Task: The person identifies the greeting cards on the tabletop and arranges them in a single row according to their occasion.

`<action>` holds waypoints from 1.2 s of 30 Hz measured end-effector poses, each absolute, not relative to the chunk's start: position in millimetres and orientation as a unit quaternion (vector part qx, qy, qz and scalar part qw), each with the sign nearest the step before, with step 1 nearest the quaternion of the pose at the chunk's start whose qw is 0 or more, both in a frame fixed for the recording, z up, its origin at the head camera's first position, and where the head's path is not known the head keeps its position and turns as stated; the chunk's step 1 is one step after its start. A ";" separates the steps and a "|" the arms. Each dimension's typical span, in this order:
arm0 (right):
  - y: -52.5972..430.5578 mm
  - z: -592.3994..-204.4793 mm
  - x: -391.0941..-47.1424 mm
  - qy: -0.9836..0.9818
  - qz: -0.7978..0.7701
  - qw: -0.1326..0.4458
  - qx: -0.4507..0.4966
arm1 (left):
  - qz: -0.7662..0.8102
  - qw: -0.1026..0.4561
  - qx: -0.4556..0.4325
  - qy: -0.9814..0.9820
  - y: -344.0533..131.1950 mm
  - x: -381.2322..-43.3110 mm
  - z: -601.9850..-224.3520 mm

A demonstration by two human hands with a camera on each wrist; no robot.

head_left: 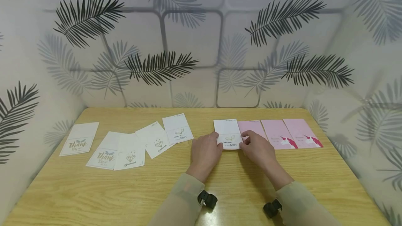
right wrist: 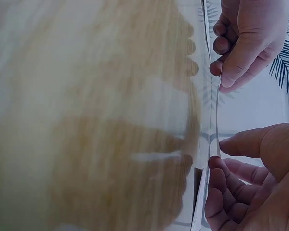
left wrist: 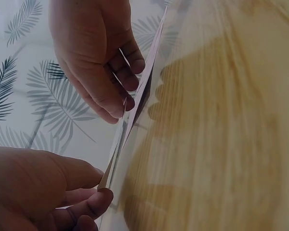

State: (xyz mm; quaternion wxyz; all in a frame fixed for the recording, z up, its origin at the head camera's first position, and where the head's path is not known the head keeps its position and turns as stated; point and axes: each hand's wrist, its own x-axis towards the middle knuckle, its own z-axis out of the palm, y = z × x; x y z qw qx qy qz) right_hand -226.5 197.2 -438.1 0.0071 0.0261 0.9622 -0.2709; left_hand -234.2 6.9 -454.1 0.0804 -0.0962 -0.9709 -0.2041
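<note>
A white card with a small winged design and the word "heart" lies between my two hands. My left hand pinches its lower left edge between thumb and fingers. At the lower right corner my right hand pinches the same card, overlapping the neighbouring pink card. From the left wrist, the card's thin edge runs between the fingertips of both hands, close over the tabletop. The right wrist view shows it edge-on too, slightly bowed.
Two more pink cards with unicorns, one in the middle and one at the end, continue the row rightward. On the left lie a matching heart card, two diamond cards and two thank-you cards. A leaf-patterned backdrop borders the wooden table.
</note>
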 end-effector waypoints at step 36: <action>194.0 -435.6 -225.4 0.975 -0.221 0.023 -0.012 | -0.175 0.050 -0.100 -0.978 13.3 -240.1 -458.5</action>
